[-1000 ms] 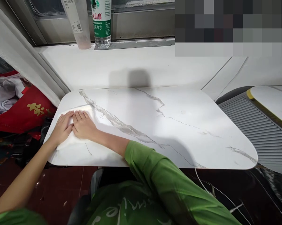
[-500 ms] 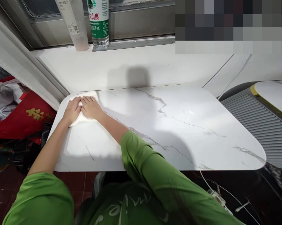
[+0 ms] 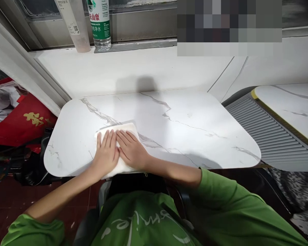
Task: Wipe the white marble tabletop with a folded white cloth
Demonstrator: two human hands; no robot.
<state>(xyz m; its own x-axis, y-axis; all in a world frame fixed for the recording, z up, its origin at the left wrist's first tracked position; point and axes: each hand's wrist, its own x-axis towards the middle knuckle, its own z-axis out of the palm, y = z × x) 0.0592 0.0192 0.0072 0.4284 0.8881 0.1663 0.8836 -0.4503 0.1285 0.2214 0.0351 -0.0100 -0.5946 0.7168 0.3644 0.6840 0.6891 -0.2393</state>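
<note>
A folded white cloth (image 3: 126, 129) lies on the white marble-patterned tabletop (image 3: 189, 136), near its front edge and left of the middle. My left hand (image 3: 105, 152) rests flat on the cloth's left part, fingers stretched forward. Flat beside it on the right part is my right hand (image 3: 133, 148), its fingers also straight and pointing away from me. The two hands touch around the thumbs. Both palms press down on the cloth from above, so the cloth's middle is hidden beneath them. Its near edge reaches the table's front edge.
On the window ledge behind stand a clear plastic cup (image 3: 77, 32) and a green-labelled water bottle (image 3: 101, 30). A red bag (image 3: 30, 119) sits left of the table. To the right are a grey ribbed panel (image 3: 269, 133) and another marbled top (image 3: 292, 102).
Both hands have slid the cloth from the table's far left corner toward me and to the right, to the front edge. The view has shifted slightly to the right.
</note>
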